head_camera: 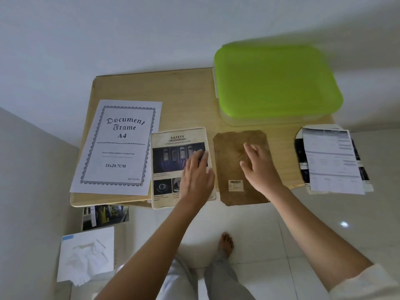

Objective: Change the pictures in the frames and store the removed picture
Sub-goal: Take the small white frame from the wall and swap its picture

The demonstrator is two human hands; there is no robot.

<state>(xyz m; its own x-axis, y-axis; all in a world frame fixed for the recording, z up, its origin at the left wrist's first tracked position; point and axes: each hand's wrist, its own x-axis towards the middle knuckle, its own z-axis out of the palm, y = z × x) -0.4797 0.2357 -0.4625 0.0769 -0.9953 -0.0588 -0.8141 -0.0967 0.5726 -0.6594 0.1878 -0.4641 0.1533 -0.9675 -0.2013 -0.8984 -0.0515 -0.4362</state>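
Left hand (195,176) flat, fingers straight, pressing on white-rimmed picture frame (157,169) with "SAFETY" print. Right hand (256,167) fingers spread loose over brown fibreboard backing panel (230,191), holding nothing; contact unclear.

pale wall (151,29), glossy white floor tiles (303,224), light wooden table (184,94)

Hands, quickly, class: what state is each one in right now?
Left hand: open, fingers flat on the picture in the white frame.
Right hand: open, fingers spread over the brown backing board, holding nothing.
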